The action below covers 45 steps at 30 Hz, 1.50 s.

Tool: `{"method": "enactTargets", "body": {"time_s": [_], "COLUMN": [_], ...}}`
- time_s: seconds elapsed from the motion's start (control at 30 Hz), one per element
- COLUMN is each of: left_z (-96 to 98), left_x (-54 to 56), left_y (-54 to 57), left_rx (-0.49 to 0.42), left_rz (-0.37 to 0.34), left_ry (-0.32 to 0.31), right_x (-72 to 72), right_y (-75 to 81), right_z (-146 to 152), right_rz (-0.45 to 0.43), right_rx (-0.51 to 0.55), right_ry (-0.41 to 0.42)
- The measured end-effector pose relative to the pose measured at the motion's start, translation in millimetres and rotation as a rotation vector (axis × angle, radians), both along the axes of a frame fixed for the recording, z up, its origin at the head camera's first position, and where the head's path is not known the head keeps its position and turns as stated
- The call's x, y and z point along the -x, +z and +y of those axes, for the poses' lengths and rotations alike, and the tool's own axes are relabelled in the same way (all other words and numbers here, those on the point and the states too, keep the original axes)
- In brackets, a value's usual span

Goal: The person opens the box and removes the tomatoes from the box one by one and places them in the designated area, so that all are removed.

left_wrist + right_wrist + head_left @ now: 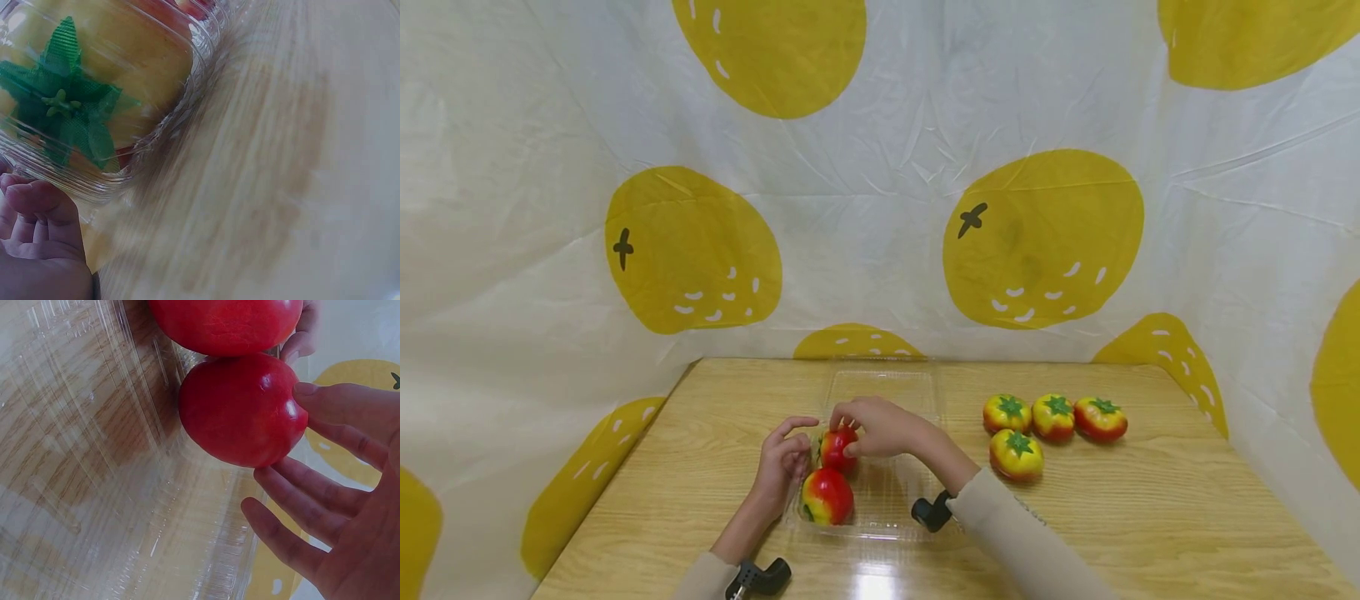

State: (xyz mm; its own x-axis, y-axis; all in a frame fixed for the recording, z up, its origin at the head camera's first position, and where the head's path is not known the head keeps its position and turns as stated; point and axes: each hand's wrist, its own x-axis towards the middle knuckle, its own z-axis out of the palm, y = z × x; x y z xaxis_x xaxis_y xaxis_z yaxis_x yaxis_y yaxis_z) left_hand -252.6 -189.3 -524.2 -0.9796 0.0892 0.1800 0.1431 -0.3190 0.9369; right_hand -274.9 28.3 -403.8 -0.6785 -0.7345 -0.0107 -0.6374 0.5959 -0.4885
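A clear plastic container (887, 527) lies with its lid folded back on the wooden table. Two shiny red and yellow toy tomatoes sit along its left side, the nearer tomato (827, 497) directly in front of the farther tomato (838, 450). My right hand (880, 427) reaches in from the right and pinches the farther tomato (240, 409) between thumb and fingertips. At the container's left edge is my left hand (778, 462), its curled fingers (44, 206) gripping close to the rim. Through the plastic, the left wrist view shows the green leaves (59, 103) of one tomato.
Several more yellow and red tomatoes stand on the right of the table (1157, 500), leaves up, one tomato (1017, 455) in front of a row. The open lid (883, 387) extends toward the back edge. A fruit-printed curtain (865, 250) hangs behind.
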Motion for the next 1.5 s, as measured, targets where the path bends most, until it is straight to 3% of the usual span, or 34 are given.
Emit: {"method": "enactTargets", "body": {"time_s": [0.63,1.0,1.5], "left_z": [-0.8,0.5,-0.5], "left_x": [-2.4,0.1,-0.6], "left_y": [1.5,1.0,2.8], "left_rx": [-0.004,0.019,0.009], "left_rz": [0.010,-0.022,-0.022], "left_ry": [-0.032,0.018,-0.013], "right_x": [-1.6,-3.2,-5.9], "right_y": [1.0,-1.9,-2.0], "right_z": [-2.1,-1.6,-1.7], "right_rz": [0.052,0.095,0.127], "right_rx": [-0.013,-0.055,-0.060], "right_ry": [-0.034,-0.066,-0.068]}}
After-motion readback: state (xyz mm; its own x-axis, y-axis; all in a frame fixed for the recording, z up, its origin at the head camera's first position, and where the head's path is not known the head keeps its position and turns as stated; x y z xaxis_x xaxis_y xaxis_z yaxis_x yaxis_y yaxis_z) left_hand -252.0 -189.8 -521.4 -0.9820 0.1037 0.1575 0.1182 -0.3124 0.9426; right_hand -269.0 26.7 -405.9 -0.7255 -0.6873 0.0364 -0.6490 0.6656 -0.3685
